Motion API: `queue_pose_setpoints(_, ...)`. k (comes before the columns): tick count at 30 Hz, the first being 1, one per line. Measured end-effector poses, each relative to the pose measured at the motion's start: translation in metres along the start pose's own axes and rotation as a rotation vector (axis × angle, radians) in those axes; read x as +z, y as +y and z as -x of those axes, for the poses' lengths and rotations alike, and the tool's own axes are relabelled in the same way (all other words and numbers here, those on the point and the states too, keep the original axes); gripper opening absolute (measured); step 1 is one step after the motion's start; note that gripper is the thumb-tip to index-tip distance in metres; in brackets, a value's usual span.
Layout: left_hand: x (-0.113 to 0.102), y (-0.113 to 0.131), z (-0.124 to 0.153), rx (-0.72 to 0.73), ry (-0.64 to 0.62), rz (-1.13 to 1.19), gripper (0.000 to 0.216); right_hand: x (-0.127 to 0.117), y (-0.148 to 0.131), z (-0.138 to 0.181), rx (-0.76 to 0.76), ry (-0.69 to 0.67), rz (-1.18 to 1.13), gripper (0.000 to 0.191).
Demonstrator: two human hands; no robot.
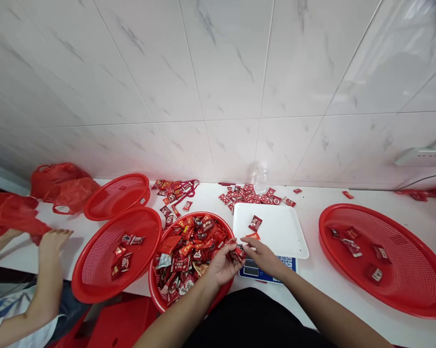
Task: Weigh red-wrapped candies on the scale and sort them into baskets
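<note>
My left hand (222,266) is closed around several small red snack packets (238,252), above the right rim of a red basket (154,285) heaped with packets. My right hand (264,257) meets it from the other side, its fingertips curled onto the same packets. Just beyond the hands is the white pan (283,232) of a weighing scale, with a dark red packet (255,223) and an orange-red packet (254,236) on it. The scale's blue keypad panel (288,263) is partly covered by my right hand and forearm.
Loose red packets (248,194) lie by the wall near a clear plastic bottle (261,180). Shallow red baskets with a few packets stand right (413,290) and left (94,285). At far left, a co-worker's hand (56,239) holds a red plastic bag (13,215).
</note>
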State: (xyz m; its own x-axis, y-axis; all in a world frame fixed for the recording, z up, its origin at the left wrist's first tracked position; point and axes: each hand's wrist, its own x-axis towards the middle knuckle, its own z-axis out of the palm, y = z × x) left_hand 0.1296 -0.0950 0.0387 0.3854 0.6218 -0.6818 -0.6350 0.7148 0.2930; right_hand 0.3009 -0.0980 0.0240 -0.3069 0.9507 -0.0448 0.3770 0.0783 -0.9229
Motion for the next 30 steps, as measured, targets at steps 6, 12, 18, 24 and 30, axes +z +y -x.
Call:
queue_pose_setpoints(6,-0.003,0.004,0.006,-0.026,0.012,-0.03,0.034,-0.016,0.051,-0.027,-0.036,0.004,0.631,0.04)
queue_pose_setpoints(12,-0.005,-0.003,0.008,-0.052,0.049,-0.068,0.04,-0.017,0.064,-0.031,-0.084,-0.038,0.691,0.031)
queue_pose_setpoints(18,-0.006,-0.002,0.01,-0.053,0.047,-0.073,0.041,-0.025,0.069,-0.043,-0.007,0.087,0.733,0.036)
queue_pose_setpoints(24,-0.007,-0.003,0.01,-0.068,0.069,-0.072,0.043,-0.027,0.082,-0.063,0.053,0.112,0.768,0.054)
queue_pose_setpoints(30,-0.008,-0.004,0.012,-0.065,0.064,-0.076,0.043,-0.018,0.097,-0.058,0.001,0.054,0.784,0.041)
